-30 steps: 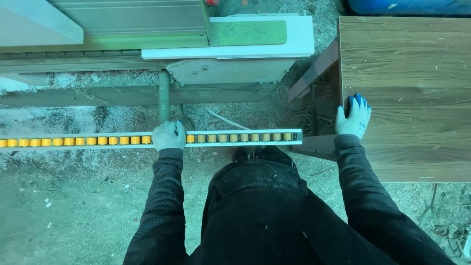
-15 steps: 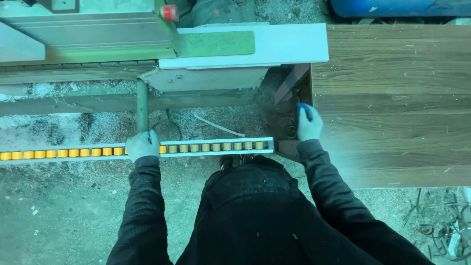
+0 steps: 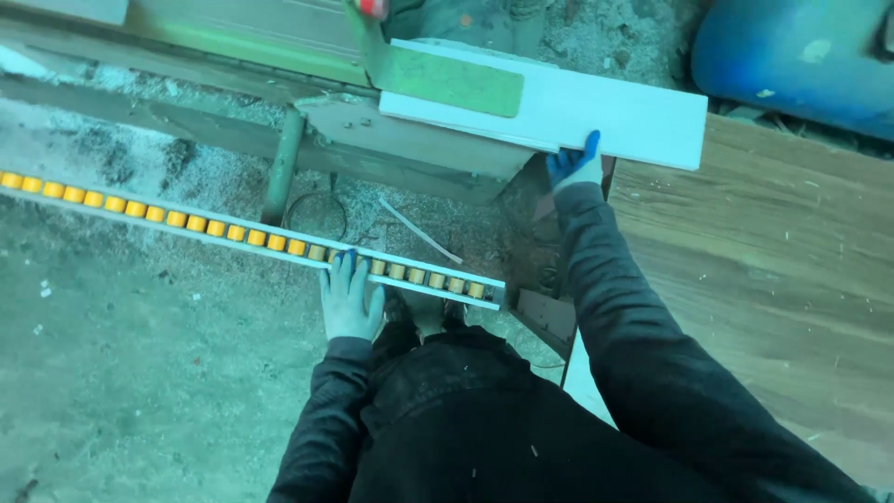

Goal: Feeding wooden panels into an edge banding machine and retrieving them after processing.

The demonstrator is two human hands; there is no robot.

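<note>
My left hand (image 3: 349,298), in a pale glove with blue fingertips, rests on a long white roller rail (image 3: 233,233) set with several yellow rollers, fingers lying over its near edge. My right hand (image 3: 575,166), in a blue glove, reaches forward and touches the edge of a white panel (image 3: 596,116) lying on the machine table. A green rectangular pad (image 3: 456,82) sits on that panel. My dark sleeves and dark trousers fill the lower middle of the view.
A stack of brown wood-grain boards (image 3: 773,279) lies to the right. A blue drum (image 3: 801,56) stands at the top right. The machine's metal frame and a green post (image 3: 282,163) stand behind the rail. Sawdust covers the concrete floor (image 3: 130,373).
My right hand left the wood-grain board and moved forward to the white panel's edge. The view turned, so the rail now runs slanted. My left hand stays on the rail.
</note>
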